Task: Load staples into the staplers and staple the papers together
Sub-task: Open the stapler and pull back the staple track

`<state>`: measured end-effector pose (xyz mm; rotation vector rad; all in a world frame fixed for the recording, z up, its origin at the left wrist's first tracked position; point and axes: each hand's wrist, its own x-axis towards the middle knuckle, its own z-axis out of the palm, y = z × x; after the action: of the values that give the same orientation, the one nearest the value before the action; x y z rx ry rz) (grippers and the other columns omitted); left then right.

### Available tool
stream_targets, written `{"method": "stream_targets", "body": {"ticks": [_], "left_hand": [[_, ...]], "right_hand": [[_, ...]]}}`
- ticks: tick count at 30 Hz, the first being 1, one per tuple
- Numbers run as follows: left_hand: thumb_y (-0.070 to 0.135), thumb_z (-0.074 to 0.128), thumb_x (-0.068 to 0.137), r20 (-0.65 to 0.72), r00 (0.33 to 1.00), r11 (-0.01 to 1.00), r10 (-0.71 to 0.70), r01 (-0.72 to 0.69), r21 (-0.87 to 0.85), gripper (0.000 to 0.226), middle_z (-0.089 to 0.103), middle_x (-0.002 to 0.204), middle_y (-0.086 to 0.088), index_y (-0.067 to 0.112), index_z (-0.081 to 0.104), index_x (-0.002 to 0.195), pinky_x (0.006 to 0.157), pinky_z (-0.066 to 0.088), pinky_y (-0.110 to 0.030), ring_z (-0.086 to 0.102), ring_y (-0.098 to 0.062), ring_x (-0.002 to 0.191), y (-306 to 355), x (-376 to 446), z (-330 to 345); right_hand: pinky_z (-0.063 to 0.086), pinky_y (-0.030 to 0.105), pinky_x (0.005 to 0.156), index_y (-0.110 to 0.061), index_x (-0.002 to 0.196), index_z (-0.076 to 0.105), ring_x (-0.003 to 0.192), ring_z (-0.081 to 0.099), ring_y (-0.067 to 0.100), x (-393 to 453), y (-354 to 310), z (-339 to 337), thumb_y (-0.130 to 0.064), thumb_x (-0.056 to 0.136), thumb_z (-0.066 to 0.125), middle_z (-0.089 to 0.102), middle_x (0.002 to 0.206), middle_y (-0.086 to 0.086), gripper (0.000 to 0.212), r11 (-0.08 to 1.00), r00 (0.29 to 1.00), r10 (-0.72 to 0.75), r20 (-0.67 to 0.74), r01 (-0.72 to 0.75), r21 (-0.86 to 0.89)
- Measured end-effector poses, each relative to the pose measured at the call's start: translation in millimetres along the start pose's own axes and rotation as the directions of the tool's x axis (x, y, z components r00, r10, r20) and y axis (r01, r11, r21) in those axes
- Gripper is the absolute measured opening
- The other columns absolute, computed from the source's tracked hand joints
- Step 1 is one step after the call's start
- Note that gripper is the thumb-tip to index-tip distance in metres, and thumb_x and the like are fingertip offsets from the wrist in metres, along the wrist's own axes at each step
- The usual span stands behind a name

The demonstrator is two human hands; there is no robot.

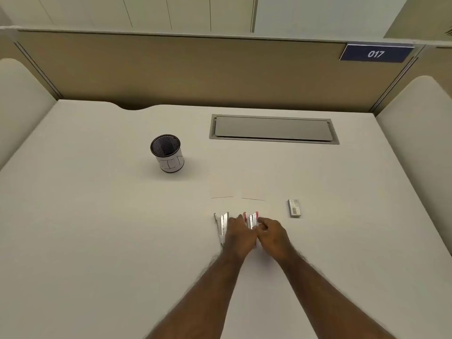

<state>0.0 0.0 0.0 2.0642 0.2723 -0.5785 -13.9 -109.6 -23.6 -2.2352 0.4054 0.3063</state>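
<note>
- Desk: white, bears everything.
- Left hand: fingers curled over the red stapler, which lies hinged open; exact grip not discernible.
- Right hand: touching the same stapler's right side, fingers pinched; any contents not visible.
- Grey stapler: hinged open, just left of left hand, untouched.
- Papers: just beyond both staplers.
- Staple box: right of the hands, apart.

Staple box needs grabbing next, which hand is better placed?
Right, probably. The right hand lies between the red stapler and the staple box, a clear path. The left hand would have to cross over it.
</note>
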Motion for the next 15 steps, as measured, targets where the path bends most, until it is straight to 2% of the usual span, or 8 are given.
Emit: {"method": "stream_targets", "body": {"ticks": [2, 4, 6, 8, 11, 13, 15], "left_hand": [[0.012, 0.053, 0.070, 0.031, 1.000, 0.991, -0.002, 0.006, -0.133, 0.026, 0.063, 0.101, -0.025, 0.001, 0.064, 0.092, 0.060, 0.053, -0.032, 0.065, -0.031, 0.073, 1.0, 0.6, 1.9], [0.007, 0.051, 0.070, 0.027, 1.000, 0.970, -0.001, 0.007, -0.241, 0.026, 0.067, 0.093, -0.026, 0.004, 0.069, 0.088, 0.060, 0.058, -0.042, 0.068, -0.034, 0.069, 0.8, 0.1, 4.3], [0.001, 0.048, 0.072, 0.036, 0.999, 0.954, 0.005, 0.006, -0.299, 0.025, 0.069, 0.081, -0.023, 0.004, 0.069, 0.085, 0.062, 0.058, -0.048, 0.066, -0.028, 0.062, -2.5, 1.4, 6.0], [0.001, 0.046, 0.076, 0.045, 0.999, 0.942, -0.005, 0.019, -0.335, 0.025, 0.068, 0.078, -0.021, 0.004, 0.068, 0.087, 0.066, 0.058, -0.052, 0.064, -0.026, 0.064, -3.4, 1.9, 6.1], [0.001, 0.044, 0.086, 0.086, 0.996, 0.906, -0.023, 0.057, -0.419, 0.025, 0.070, 0.089, -0.024, 0.005, 0.064, 0.101, 0.072, 0.059, -0.057, 0.067, -0.030, 0.069, -4.5, 1.1, 7.2], [0.010, 0.047, 0.095, 0.100, 0.994, 0.875, -0.037, 0.081, -0.478, 0.023, 0.071, 0.101, -0.019, 0.011, 0.058, 0.115, 0.078, 0.060, -0.052, 0.071, -0.030, 0.083, -4.9, -1.7, 4.8], [0.022, 0.052, 0.098, 0.125, 0.992, 0.845, -0.027, 0.090, -0.527, 0.023, 0.071, 0.108, -0.013, 0.016, 0.055, 0.120, 0.078, 0.061, -0.047, 0.072, -0.029, 0.092, -7.3, -3.0, -0.5]], "right_hand": [[0.047, 0.014, 0.058, -0.012, 0.101, 0.072, 0.068, 0.064, 0.009, 0.0, -0.4, -0.4, -0.016, 0.091, 0.057, 0.070, 0.079, -0.004, 0.019, 0.997, 1.000, 0.003, 0.012, -0.004, 0.083], [0.041, 0.011, 0.055, -0.018, 0.100, 0.072, 0.068, 0.064, 0.008, -0.9, -1.3, 0.2, -0.018, 0.089, 0.059, 0.068, 0.078, -0.010, 0.017, 0.994, 1.000, 0.027, 0.013, -0.029, 0.106], [0.044, 0.017, 0.064, -0.017, 0.104, 0.069, 0.079, 0.064, 0.012, 0.2, 0.2, 2.3, -0.021, 0.088, 0.062, 0.068, 0.087, -0.009, 0.018, 0.984, 0.997, 0.077, -0.001, -0.076, 0.161], [0.045, 0.018, 0.068, -0.014, 0.107, 0.066, 0.084, 0.063, 0.011, 1.7, 1.7, 2.5, -0.025, 0.088, 0.064, 0.066, 0.093, -0.007, 0.022, 0.976, 0.993, 0.113, -0.028, -0.105, 0.190], [0.052, 0.022, 0.067, -0.015, 0.102, 0.066, 0.079, 0.063, 0.009, 3.3, 2.9, 1.1, -0.028, 0.087, 0.067, 0.069, 0.091, -0.005, 0.020, 0.967, 0.990, 0.127, -0.062, -0.110, 0.231], [0.059, 0.033, 0.072, -0.019, 0.100, 0.063, 0.077, 0.067, 0.011, 2.8, 2.2, -4.0, -0.024, 0.084, 0.070, 0.070, 0.087, -0.005, 0.018, 0.952, 0.990, 0.128, -0.051, -0.108, 0.287], [0.062, 0.035, 0.069, -0.025, 0.103, 0.064, 0.077, 0.070, 0.015, 0.9, 1.8, -12.8, -0.022, 0.083, 0.072, 0.071, 0.086, -0.003, 0.022, 0.934, 0.997, 0.076, 0.009, -0.074, 0.350]]}}
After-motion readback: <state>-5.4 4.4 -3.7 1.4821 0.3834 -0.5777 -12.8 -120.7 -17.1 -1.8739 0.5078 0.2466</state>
